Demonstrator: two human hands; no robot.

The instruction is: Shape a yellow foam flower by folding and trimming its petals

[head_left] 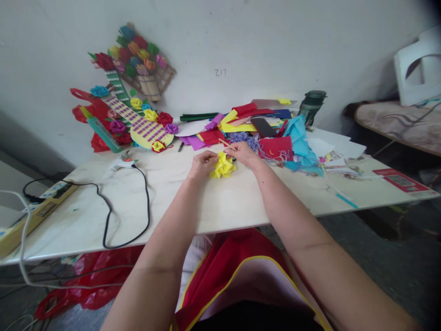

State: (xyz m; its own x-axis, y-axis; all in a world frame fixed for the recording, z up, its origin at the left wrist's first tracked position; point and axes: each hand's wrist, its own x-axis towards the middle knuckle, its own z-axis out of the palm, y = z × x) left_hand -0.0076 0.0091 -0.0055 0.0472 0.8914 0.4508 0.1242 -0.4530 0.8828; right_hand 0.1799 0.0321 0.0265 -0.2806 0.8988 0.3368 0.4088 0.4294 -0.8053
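A yellow paper flower [223, 166] with pointed petals is between my hands, just over the white table [237, 207]. My left hand [202, 164] pinches its left edge between thumb and fingers. Above the flower's right side, my right hand [243, 154] is closed on a thin tan stick [223, 142], whose end points up and to the left. The right fingertips are close to the petals; whether they touch them I cannot tell.
Coloured paper sheets [241, 120], purple yarn [239, 137], a phone [263, 127] and a dark green bottle [312, 106] lie or stand behind my hands. Leftward are a flower-decorated paper guitar [151, 131], a glue bottle [103, 133], a white glue gun [121, 162], its black cord [149, 202] and a power strip [41, 211].
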